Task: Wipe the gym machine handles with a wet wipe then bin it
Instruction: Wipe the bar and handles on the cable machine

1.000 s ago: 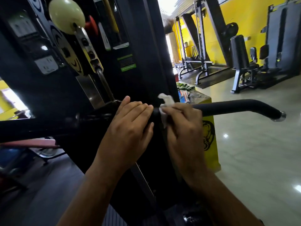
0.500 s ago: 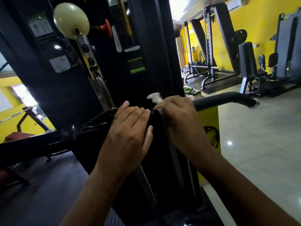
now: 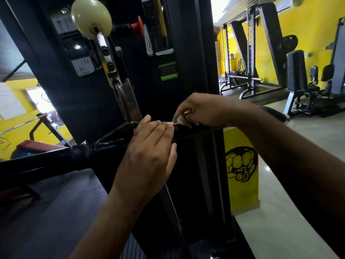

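Wiping looks midway: the right hand (image 3: 201, 111) pinches the wet wipe (image 3: 180, 120) onto the handle (image 3: 194, 131), the left hand (image 3: 149, 148) wraps its fingers round that handle just beside; binning not yet done.

Wet wipe (image 3: 180, 120): white
Handle (image 3: 196, 132): black
Ball knob (image 3: 91, 16): pale cream
Stopper (image 3: 138, 27): red
Box (image 3: 242, 195): yellow, black fist emblem
Wall (image 3: 308, 25): bright yellow

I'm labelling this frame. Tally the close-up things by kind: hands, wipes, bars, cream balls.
hands: 2, left hand and right hand
wipe: 1
bar: 1
cream ball: 1
total: 5
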